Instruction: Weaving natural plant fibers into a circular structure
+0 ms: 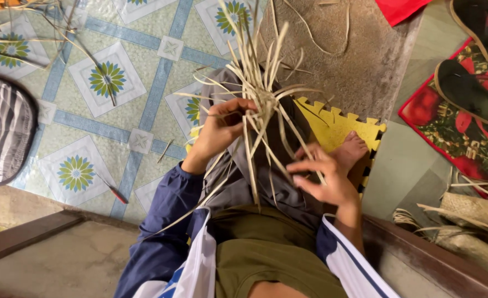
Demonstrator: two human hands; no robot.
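A bundle of pale dried leaf strips (261,83) fans out above my lap, joined at a woven knot in the middle. My left hand (222,128) grips the bundle at that knot. My right hand (320,175) sits lower, pinching one loose strip that hangs down from the knot. Long strip ends trail over my grey trousers (280,182). My bare foot (350,150) rests on a yellow foam mat (338,124).
Patterned floor covering (106,77) lies to the left, with a red-handled tool (115,192) on it. More loose strips (40,27) are scattered at top left. Black sandals (467,91) rest on a red mat at right. Woven pieces (470,221) lie at lower right. A striped cushion (4,129) sits far left.
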